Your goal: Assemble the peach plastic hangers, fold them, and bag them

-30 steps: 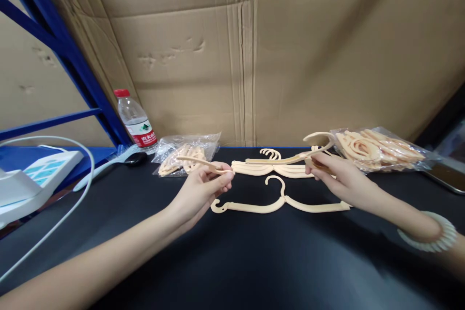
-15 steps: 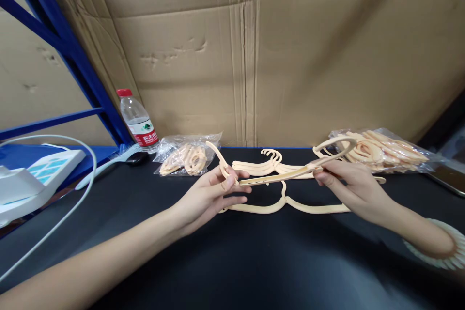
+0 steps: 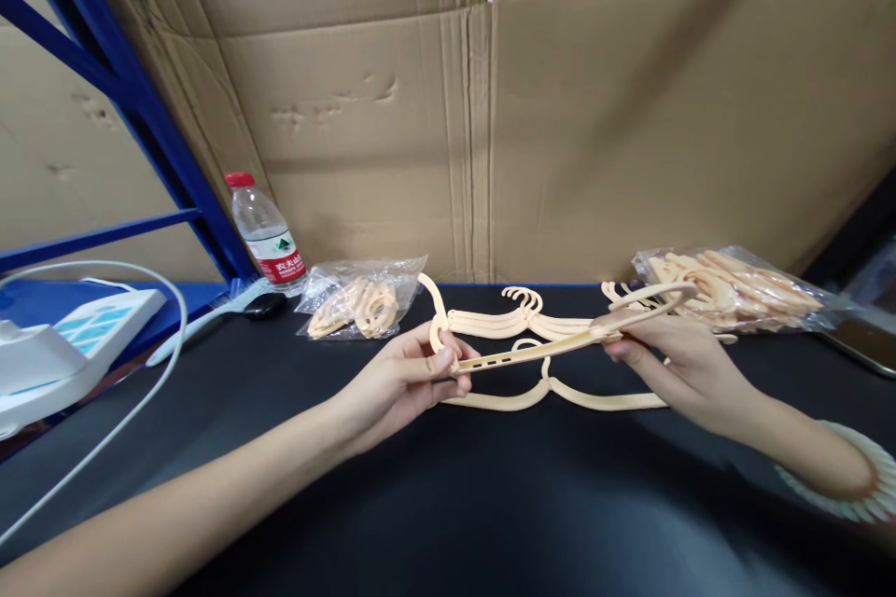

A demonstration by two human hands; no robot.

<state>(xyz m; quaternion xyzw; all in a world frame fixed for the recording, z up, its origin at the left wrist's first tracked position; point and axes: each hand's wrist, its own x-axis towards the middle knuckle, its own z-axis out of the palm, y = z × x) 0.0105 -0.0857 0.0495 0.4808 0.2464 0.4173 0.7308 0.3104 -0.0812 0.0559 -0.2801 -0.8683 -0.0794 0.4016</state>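
Note:
A beige plastic hanger is held up over the table between both hands, its slotted bar sloping up to the right. My left hand pinches the left end, where a curved hook piece stands up at the bar. Whether hook and bar are joined is hidden by the fingers. My right hand grips the other end, with a narrow loop of the hanger rising above its fingers. Behind and below lies another beige hanger on the black table. Farther back sits a row of several nested hangers, hooks pointing up.
A clear bag of beige parts lies at the back left, and a fuller bag at the back right. A red-capped water bottle, a white device and its cable occupy the left. Cardboard walls the back.
The hook piece in my left hand has shifted right and turned more upright. The bar has tilted so its slots show more clearly. My right hand has barely moved.

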